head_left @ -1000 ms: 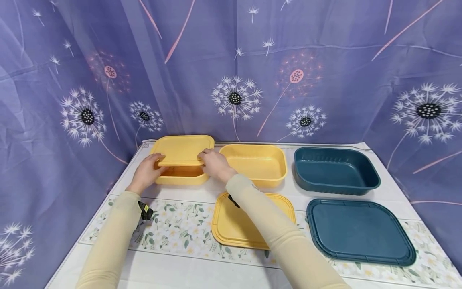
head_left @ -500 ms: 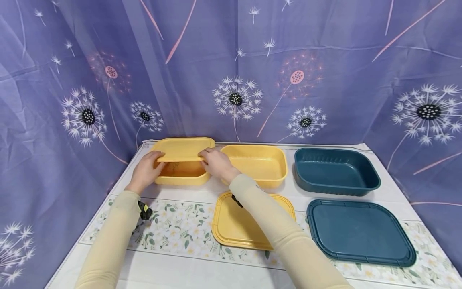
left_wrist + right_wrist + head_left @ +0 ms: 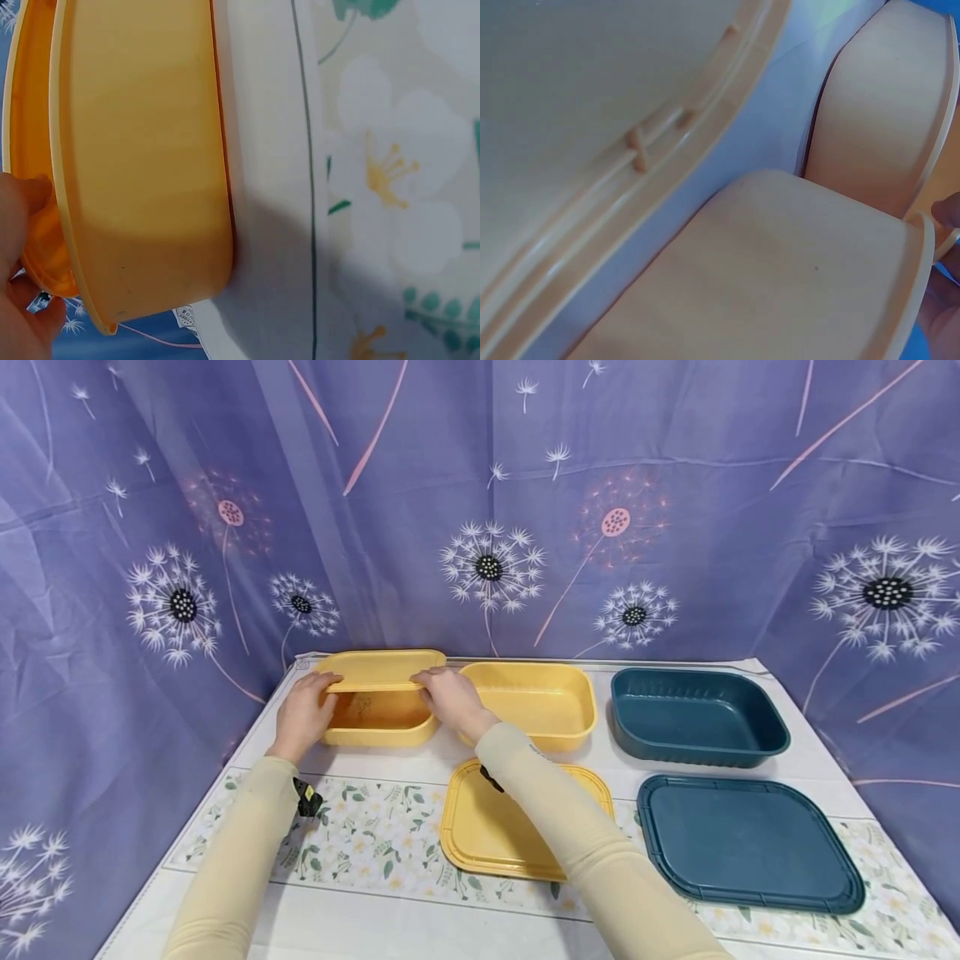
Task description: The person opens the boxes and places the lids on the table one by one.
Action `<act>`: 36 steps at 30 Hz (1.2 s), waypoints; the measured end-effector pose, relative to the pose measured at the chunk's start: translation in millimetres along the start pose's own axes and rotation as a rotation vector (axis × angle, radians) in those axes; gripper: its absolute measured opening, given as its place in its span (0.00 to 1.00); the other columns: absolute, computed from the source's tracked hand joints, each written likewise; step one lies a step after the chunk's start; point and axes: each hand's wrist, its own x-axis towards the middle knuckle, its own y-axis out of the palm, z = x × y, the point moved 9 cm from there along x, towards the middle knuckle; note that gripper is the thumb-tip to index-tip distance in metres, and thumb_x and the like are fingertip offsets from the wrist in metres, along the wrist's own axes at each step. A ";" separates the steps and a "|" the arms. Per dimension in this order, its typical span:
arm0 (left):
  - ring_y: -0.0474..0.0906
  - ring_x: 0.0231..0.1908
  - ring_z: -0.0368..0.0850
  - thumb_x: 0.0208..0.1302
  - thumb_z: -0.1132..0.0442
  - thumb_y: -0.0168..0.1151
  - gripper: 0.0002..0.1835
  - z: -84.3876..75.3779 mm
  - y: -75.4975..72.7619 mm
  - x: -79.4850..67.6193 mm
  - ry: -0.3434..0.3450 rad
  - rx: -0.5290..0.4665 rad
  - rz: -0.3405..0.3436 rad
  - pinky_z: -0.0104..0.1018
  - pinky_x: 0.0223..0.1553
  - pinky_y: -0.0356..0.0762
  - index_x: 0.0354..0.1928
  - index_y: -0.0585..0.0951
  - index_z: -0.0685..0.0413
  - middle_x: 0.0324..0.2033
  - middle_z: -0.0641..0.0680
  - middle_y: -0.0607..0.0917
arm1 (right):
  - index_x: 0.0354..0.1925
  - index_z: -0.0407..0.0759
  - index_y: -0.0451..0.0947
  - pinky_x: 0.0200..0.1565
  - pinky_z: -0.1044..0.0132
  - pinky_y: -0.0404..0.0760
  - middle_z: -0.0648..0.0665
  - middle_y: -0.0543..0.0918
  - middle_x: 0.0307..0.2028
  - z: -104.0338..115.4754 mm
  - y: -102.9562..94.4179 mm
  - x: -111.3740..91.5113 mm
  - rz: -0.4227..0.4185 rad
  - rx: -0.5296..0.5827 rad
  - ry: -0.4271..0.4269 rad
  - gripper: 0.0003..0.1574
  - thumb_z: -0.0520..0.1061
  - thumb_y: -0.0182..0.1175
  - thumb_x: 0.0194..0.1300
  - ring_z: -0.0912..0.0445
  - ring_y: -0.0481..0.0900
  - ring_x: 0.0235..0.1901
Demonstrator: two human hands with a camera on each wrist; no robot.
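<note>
At the far left of the head view, a yellow lid (image 3: pixel 384 668) slants over a yellow rectangular food container (image 3: pixel 378 737), its front edge raised off the front rim. My left hand (image 3: pixel 302 712) pinches the lid's front left corner, and my right hand (image 3: pixel 452 700) its front right corner. Through the gap the orange-looking inside shows, with a faint greyish mark. In the left wrist view, my left thumb lies under the lid while the other fingers are outside its edge. Only my right fingertips (image 3: pixel 946 274) appear at the right wrist view's edge.
Right of it stands an uncovered yellow container (image 3: pixel 536 739), with a second yellow lid (image 3: pixel 495 827) in front, partly under my right forearm. Further right are a dark blue container (image 3: pixel 697 714) and its matching dark blue lid (image 3: pixel 750 839). A purple dandelion-print curtain (image 3: pixel 397 585) hangs behind the table.
The held lid's front edge has risen from the container's front rim and its back edge has dropped, so more of the inside shows. Both hands keep their hold; the other containers and lids stay put.
</note>
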 end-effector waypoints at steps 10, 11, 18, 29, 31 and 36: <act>0.69 0.65 0.67 0.68 0.72 0.60 0.18 -1.5 -0.1 -0.9 0.015 0.016 -0.021 0.66 0.61 0.68 0.59 0.82 0.59 0.60 0.66 0.79 | 0.60 0.52 0.82 0.54 0.58 0.82 0.51 0.84 0.58 -1.9 -7.0 -2.7 -0.037 0.011 0.012 0.20 0.40 0.61 0.73 0.52 0.79 0.59; 0.69 0.65 0.67 0.68 0.72 0.60 0.18 -2.2 -0.8 -0.1 0.014 0.020 -0.022 0.66 0.60 0.68 0.59 0.82 0.58 0.60 0.66 0.79 | 0.60 0.52 0.82 0.53 0.58 0.82 0.51 0.83 0.58 -2.4 -8.5 -2.8 -0.042 0.011 0.016 0.20 0.40 0.61 0.73 0.52 0.79 0.59; 0.72 0.60 0.69 0.66 0.75 0.60 0.18 -16.2 -11.7 7.2 0.060 0.009 -0.065 0.65 0.61 0.68 0.57 0.83 0.60 0.58 0.67 0.80 | 0.60 0.52 0.83 0.49 0.59 0.84 0.50 0.83 0.58 -5.2 -23.2 -1.8 -0.092 0.025 0.008 0.21 0.38 0.62 0.72 0.53 0.82 0.56; 0.71 0.63 0.66 0.65 0.73 0.63 0.16 -34.0 -50.6 25.1 0.086 0.052 -0.129 0.65 0.60 0.70 0.54 0.85 0.58 0.58 0.64 0.81 | 0.60 0.53 0.82 0.49 0.57 0.84 0.52 0.84 0.57 4.2 -61.4 2.3 -0.185 -0.002 -0.050 0.20 0.40 0.60 0.73 0.55 0.80 0.58; 0.72 0.63 0.65 0.66 0.71 0.64 0.15 -36.9 -59.5 28.6 0.089 0.066 -0.139 0.65 0.59 0.71 0.54 0.85 0.57 0.58 0.62 0.82 | 0.60 0.54 0.83 0.45 0.57 0.85 0.52 0.84 0.56 7.2 -70.4 5.2 -0.204 -0.025 -0.062 0.20 0.40 0.60 0.74 0.55 0.81 0.56; 0.72 0.62 0.64 0.68 0.69 0.64 0.14 -44.1 -81.6 35.8 0.093 0.087 -0.169 0.67 0.57 0.71 0.55 0.84 0.55 0.58 0.61 0.82 | 0.60 0.53 0.83 0.40 0.58 0.86 0.51 0.86 0.54 16.3 -93.1 10.6 -0.239 -0.047 -0.106 0.20 0.39 0.58 0.74 0.54 0.84 0.52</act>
